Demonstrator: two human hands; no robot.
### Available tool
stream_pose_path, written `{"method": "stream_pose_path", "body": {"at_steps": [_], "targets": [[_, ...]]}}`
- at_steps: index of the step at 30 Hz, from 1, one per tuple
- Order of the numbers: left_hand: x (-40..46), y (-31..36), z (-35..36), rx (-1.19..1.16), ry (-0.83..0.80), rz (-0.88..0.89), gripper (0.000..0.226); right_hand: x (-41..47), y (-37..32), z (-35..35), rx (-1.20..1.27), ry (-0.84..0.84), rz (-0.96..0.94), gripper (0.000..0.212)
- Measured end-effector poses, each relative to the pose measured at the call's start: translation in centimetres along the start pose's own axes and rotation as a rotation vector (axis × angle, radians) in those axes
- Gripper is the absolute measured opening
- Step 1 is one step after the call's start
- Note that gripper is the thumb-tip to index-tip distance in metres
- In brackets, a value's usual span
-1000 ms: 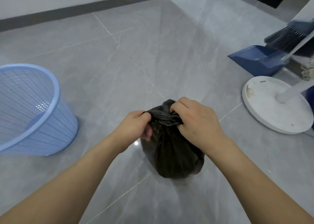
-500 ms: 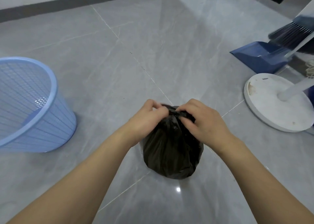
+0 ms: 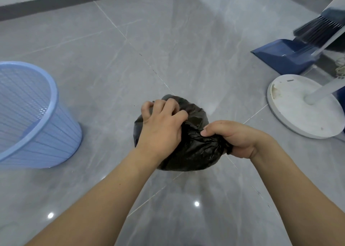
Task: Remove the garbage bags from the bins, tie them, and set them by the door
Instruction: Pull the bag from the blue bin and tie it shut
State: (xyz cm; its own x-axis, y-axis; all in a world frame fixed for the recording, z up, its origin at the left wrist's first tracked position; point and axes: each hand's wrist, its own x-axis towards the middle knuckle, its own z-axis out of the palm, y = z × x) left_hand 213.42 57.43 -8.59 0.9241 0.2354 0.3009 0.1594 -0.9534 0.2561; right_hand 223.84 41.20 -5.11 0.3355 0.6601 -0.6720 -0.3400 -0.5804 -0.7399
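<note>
A small black garbage bag sits on the grey tiled floor in the middle of the view. My left hand lies over the bag's top, fingers curled into the plastic on its far side. My right hand grips a gathered bunch of the bag's plastic, pulled out to the right and toward me. A light blue mesh bin stands on the floor to the left, with no bag in it.
A white round stand base with a pole lies close on the right. Behind it a blue dustpan and a broom lean at the right edge. A dark skirting board runs along the far wall.
Both hands were pinching the bag's neck together at its top. Now my right hand has pulled a bunch of plastic to the right, and my left has shifted over the far top.
</note>
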Motion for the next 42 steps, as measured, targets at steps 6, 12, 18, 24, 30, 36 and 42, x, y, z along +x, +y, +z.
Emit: {"method": "stream_pose_path", "body": {"at_steps": [6, 12, 18, 24, 30, 36, 42], "targets": [[0.3, 0.2, -0.2, -0.460, -0.182, -0.318, 0.040, 0.4, 0.3, -0.3, -0.070, 0.207, -0.106, 0.016], [0.5, 0.1, 0.3, -0.590, -0.309, -0.536, 0.033, 1.0, 0.5, 0.4, -0.083, 0.304, -0.167, 0.013], [0.4, -0.1, 0.6, -0.221, -0.132, -0.315, 0.036, 1.4, 1.6, 0.7, 0.325, -0.033, 0.017, 0.032], [-1.2, -0.6, 0.1, -0.280, -0.018, -0.266, 0.050, 1.9, 2.3, 1.0, 0.556, -0.043, -0.008, 0.028], [-3.2, 0.6, -1.8, -0.472, -0.257, -0.291, 0.033, 1.9, 1.6, 0.4, 0.549, 0.029, -0.042, 0.042], [-1.1, 0.0, -0.8, -0.704, -0.578, -0.566, 0.025, 2.3, 1.5, 0.2, 0.405, 0.159, -0.005, 0.032], [0.1, 0.9, -1.9, -0.943, -0.237, -0.651, 0.027, 2.0, 0.7, 1.4, 0.239, 0.361, -0.093, 0.029]]}}
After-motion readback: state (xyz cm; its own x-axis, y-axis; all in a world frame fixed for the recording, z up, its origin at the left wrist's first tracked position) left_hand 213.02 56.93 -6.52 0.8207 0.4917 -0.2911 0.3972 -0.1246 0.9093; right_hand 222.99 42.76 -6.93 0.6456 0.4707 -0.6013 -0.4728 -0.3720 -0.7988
